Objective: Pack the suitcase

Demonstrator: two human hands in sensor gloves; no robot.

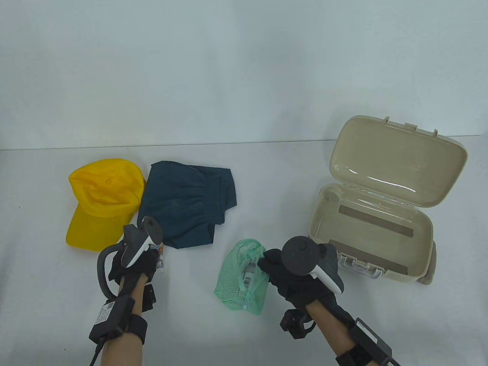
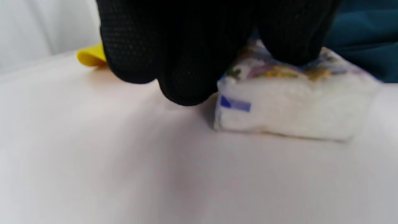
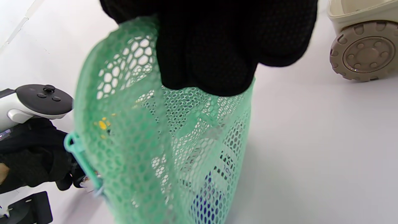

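Right hand (image 1: 290,276): fingers closed on the upper edge of a green mesh bag (image 1: 242,278), gripping it. In the right wrist view the fingertips (image 3: 214,71) pinch the netting and the bag hangs below them; a tube-like item with printed lettering shows inside, its details unreadable. Whether the bag's bottom touches the table (image 1: 267,170) cannot be told.

Left hand (image 1: 136,262): fingers curled down onto a small white packet (image 2: 295,105) with coloured print on top, lying on the table just in front of the folded dark blue garment (image 1: 188,201). The fingers press on its top and near edge; whether they grip it firmly cannot be told. The table view hides most of the packet under the hand.

Both forearms enter from the bottom edge, palms down, hands well apart.

The suitcase (image 1: 375,234) stands open at right, lid raised. A yellow cap (image 1: 99,201) lies left of the garment, touching it.
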